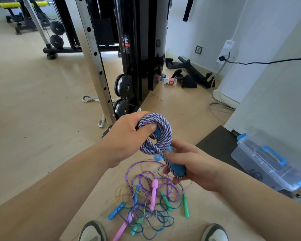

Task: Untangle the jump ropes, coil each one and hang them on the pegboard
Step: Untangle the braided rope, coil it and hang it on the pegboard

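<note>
A purple-and-white braided jump rope [161, 131] is wound into a small coil in front of me. My left hand [129, 136] grips the coil's upper left side, thumb pressed over the strands. My right hand [189, 169] holds the rope's blue handle [176, 166], around which a strand is wrapped. On the floor below lies a tangle of thin jump ropes [146, 197] with pink handles [154, 193], green handles [186, 205] and blue handles [116, 210]. No pegboard is in view.
A clear plastic box with blue latches [268, 162] sits on a dark mat at the right. A steel-and-black gym machine [129, 58] stands ahead, with a bottle [169, 81] and black attachments by the wall. My shoes [92, 231] flank the tangle.
</note>
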Motion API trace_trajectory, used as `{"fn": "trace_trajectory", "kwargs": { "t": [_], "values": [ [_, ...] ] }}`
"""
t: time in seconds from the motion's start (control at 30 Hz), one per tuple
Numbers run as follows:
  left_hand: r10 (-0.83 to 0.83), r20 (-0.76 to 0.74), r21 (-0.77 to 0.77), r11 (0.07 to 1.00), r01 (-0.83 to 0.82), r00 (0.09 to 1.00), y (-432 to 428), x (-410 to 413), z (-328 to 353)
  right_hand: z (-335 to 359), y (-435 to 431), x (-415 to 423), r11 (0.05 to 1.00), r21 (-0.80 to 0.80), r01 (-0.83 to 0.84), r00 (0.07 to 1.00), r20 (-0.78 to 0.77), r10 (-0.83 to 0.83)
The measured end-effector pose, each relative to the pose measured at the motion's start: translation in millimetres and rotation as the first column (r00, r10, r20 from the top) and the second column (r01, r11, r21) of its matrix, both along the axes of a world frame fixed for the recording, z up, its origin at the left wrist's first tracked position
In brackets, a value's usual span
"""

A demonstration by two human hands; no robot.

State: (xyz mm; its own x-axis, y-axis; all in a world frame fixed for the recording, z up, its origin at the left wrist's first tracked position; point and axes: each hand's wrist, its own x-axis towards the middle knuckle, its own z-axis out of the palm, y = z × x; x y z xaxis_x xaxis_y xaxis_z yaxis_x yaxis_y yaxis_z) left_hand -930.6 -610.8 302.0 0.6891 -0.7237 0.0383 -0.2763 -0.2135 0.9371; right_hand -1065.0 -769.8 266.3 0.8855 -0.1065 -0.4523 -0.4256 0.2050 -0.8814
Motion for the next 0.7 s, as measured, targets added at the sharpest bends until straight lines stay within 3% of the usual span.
{"fn": "trace_trajectory", "kwargs": {
  "t": [0.13,0.27,0.37,0.47,0.53,0.7],
  "values": [
    [-0.020,-0.069,-0.035,0.999,0.018,0.997,0,1,4,2,-6,-5,0.996,0.006,-0.087,0.993,0.082,0.086],
    [-0.077,-0.101,-0.064,0.995,0.070,0.992,3,1,7,0,-4,-6,0.984,0.108,-0.141,0.985,0.118,0.128],
    [-0.080,0.028,0.005,0.997,0.080,0.996,6,1,9,-4,-4,-4,0.994,0.092,-0.063,0.993,0.106,0.053],
    [-0.106,0.048,0.088,0.991,0.102,0.993,10,0,7,-3,-10,1,0.990,0.115,0.081,0.987,0.128,-0.095],
    [-0.115,0.035,0.161,0.981,0.108,0.993,11,0,4,0,-16,2,0.977,0.151,0.149,0.975,0.140,-0.171],
    [-0.077,-0.127,0.147,0.985,0.095,0.989,10,2,2,0,-23,-1,0.977,0.143,0.156,0.969,0.169,-0.180]
  ]
}}
